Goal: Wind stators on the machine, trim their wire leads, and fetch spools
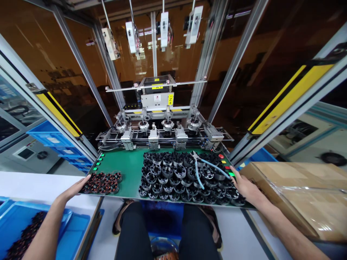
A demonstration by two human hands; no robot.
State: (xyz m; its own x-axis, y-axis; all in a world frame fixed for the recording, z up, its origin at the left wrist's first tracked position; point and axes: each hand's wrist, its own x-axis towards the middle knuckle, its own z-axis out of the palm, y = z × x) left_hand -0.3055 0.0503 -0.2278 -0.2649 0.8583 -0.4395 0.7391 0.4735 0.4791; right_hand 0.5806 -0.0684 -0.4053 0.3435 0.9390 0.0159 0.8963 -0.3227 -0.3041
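Has left hand (72,189) beside coils (104,183), right hand (247,188) by a green button (231,174), at opposite worktop (130,169) ends. Cannot tell whether fingers apart or together. Has rings (168,178) bunched between, pliers (197,170) atop, presumably for easy reach.

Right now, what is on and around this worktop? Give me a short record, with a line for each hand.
Left hand: at the left edge of the green worktop, beside the copper-and-black parts
Right hand: at the right edge, beside the black rings
Pliers: blue-handled, lying open on the rings
Behind: a metal machine
Lower left: a blue tray with dark parts
Right: a cardboard box
Unclear: whether either hand grips the edge
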